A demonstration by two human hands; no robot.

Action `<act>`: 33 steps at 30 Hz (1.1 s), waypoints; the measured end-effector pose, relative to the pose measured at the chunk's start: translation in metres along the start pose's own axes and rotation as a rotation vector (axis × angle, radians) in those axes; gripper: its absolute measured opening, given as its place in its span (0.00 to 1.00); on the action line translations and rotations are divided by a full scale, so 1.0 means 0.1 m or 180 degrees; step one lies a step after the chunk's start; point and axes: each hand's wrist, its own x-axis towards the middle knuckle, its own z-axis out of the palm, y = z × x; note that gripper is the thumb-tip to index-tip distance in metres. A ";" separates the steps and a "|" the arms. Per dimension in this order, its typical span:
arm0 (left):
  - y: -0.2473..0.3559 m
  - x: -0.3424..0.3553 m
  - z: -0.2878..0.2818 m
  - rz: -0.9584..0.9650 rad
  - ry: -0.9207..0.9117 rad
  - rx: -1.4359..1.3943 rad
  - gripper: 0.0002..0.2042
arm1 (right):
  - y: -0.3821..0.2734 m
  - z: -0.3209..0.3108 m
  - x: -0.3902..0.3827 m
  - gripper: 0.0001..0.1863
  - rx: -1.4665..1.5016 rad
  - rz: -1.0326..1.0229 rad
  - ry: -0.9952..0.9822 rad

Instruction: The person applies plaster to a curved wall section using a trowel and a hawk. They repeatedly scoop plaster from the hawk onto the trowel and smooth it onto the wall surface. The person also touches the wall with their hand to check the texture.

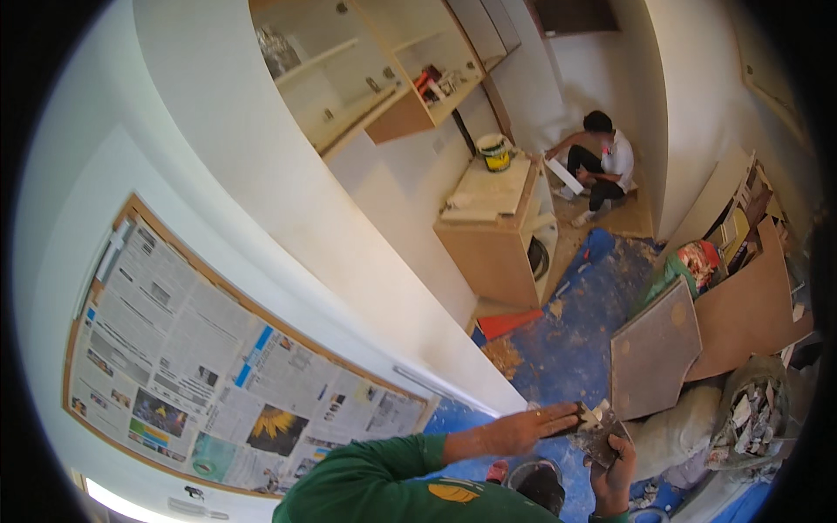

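Observation:
My left hand [530, 429], its arm in a green sleeve, reaches in from the lower middle with fingers stretched along a small flat scraper [571, 422]. My right hand [615, 475] grips a grey metal plate [604, 443], with the thumb on its face. Whitish putty [596, 413] sits where the scraper meets the plate. The fingers partly hide both tools, so the scraper's full shape cannot be made out. Below my hands, a bucket [526, 475] is partly hidden by a dark round shape and my shirt.
A co-worker [610, 161] sits low at the back. A wooden cabinet [488, 248] carries a paint bucket [495, 152]. Boards [656, 349] and rubble sacks [750, 414] crowd the right. Blue sheeting [567, 349] covers the floor. A newspaper-covered panel [218, 366] is at left, beside a white wall edge [418, 322].

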 end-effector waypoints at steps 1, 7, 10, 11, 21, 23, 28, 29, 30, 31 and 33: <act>-0.05 -0.05 -0.02 -0.0123 -0.0179 -0.0022 0.39 | 0.05 -0.06 -0.04 0.23 -0.0012 -0.0164 -0.0027; -0.43 -0.37 0.61 -0.1658 0.0173 -0.3087 0.23 | 0.53 -0.44 -0.27 0.30 -0.1952 -0.1491 0.0133; -0.58 -0.49 1.00 -0.1999 0.0479 -0.5582 0.18 | 0.80 -0.61 -0.25 0.29 -0.5407 -0.2858 -0.0496; -0.58 -0.55 1.08 -0.1884 0.0588 -0.6318 0.18 | 1.01 -0.56 -0.29 0.25 -0.5291 -0.2773 -0.0460; -1.36 -2.85 1.99 -0.1453 0.1882 -0.6049 0.22 | 3.46 -1.58 -0.01 0.34 -0.4041 -0.1435 0.0670; -1.29 -3.25 1.78 -0.1484 0.1983 -0.5891 0.23 | 4.10 -1.73 0.13 0.28 -0.1885 -0.1097 0.0813; -1.92 -3.89 1.11 -0.0995 0.3131 -0.4019 0.21 | 4.24 -1.16 -0.27 0.24 -0.1559 -0.0617 0.0295; -2.15 -3.89 0.89 -0.0687 0.3440 -0.4015 0.19 | 4.16 -1.08 -0.34 0.22 -0.1759 -0.0596 0.0448; -2.36 -3.80 0.61 -0.0298 0.3579 -0.4055 0.18 | 4.15 -1.07 -0.44 0.21 -0.1929 -0.0597 0.0634; -2.48 -3.70 0.32 0.0055 0.3611 -0.4128 0.16 | 4.18 -1.12 -0.51 0.19 -0.1471 -0.0847 0.0609; -2.56 -3.41 -0.17 0.0573 0.3434 -0.4266 0.19 | 4.22 -1.17 -0.71 0.19 -0.1109 -0.1008 0.0910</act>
